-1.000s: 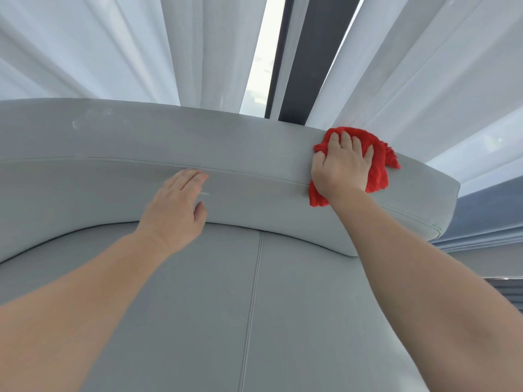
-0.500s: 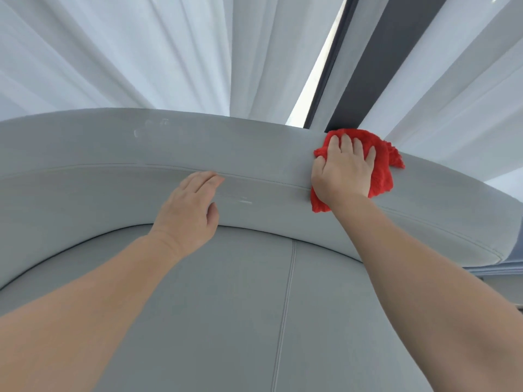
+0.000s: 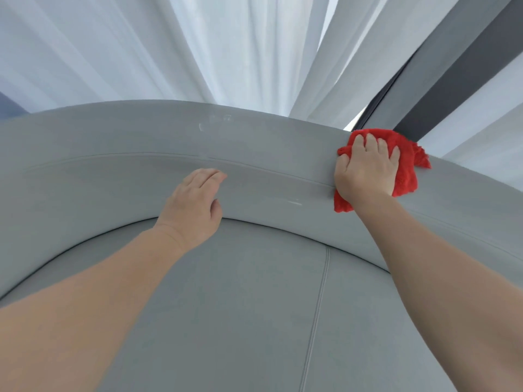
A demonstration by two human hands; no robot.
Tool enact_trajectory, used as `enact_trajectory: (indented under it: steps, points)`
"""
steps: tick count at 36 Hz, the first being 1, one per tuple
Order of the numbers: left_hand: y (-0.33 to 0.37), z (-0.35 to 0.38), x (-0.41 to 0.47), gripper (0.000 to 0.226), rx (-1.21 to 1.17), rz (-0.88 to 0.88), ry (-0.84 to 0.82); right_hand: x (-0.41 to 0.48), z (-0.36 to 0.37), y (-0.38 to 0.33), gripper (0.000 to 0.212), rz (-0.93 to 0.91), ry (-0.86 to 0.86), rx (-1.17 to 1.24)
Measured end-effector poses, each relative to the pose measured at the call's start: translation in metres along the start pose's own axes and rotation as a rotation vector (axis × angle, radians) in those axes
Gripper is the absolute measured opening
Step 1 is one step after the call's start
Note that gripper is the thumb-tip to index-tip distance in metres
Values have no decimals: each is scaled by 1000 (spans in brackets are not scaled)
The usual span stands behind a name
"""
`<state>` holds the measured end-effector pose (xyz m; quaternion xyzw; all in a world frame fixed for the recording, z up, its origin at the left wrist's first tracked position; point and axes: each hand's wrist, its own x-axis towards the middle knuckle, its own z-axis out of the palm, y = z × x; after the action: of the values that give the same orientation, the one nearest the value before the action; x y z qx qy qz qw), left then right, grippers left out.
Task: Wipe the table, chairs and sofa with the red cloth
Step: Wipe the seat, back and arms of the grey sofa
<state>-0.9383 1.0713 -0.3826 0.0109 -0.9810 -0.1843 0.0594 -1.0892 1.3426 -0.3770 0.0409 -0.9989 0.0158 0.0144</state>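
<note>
Living-room setting, likely a home: grey upholstered sofa (image 3: 254,292) with curved backrest, white floor-length curtains (image 3: 141,52) behind, dark window frame (image 3: 452,77).

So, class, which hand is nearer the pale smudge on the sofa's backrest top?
Left. The left hand lies just below the smudge; the right hand holds the red cloth far to its right.

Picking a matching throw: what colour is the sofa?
The sofa is plain pale grey; the head view shows it best.
</note>
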Motion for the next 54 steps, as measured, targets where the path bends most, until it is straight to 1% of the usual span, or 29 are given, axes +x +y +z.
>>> enact_trajectory:
  steps: [5,12,19,26,31,34,36,40,42,45,48,52,54]
  points:
    - [-19,-8,-11,49,-16,-27,16,5,1,-37,61,-50,22,13]
    - [-52,-20,-24,50,-10,-104,21,8,4,-81,61,-106,5,-5]
    - [-82,-33,-27,49,3,-131,39,10,9,-125,60,-155,23,-5]
    - [-113,-39,-39,48,12,-166,34,13,12,-158,68,-166,42,7]
    - [-134,-49,-43,49,32,-181,49,13,12,-166,70,-134,42,-19]
    - [-147,-54,-41,54,110,-140,41,12,12,-189,71,-151,39,6]
    - [-155,-57,-35,61,188,-83,-1,11,14,-205,70,-161,46,17]
    - [-172,-63,-8,66,268,-116,-68,10,14,-207,70,-152,54,33]
    - [-184,-68,9,67,301,-94,-82,10,15,-205,71,-146,71,40]
    - [-199,-78,44,75,315,-57,-99,11,17,-207,74,-137,80,27]
    - [-213,-76,74,75,363,-97,-160,13,21,-206,78,-135,94,13]
    - [-218,-70,81,87,384,-86,-132,15,27,-204,75,-137,128,21]
    - [-218,-71,80,87,363,-82,-144,14,26,-203,75,-138,114,17]
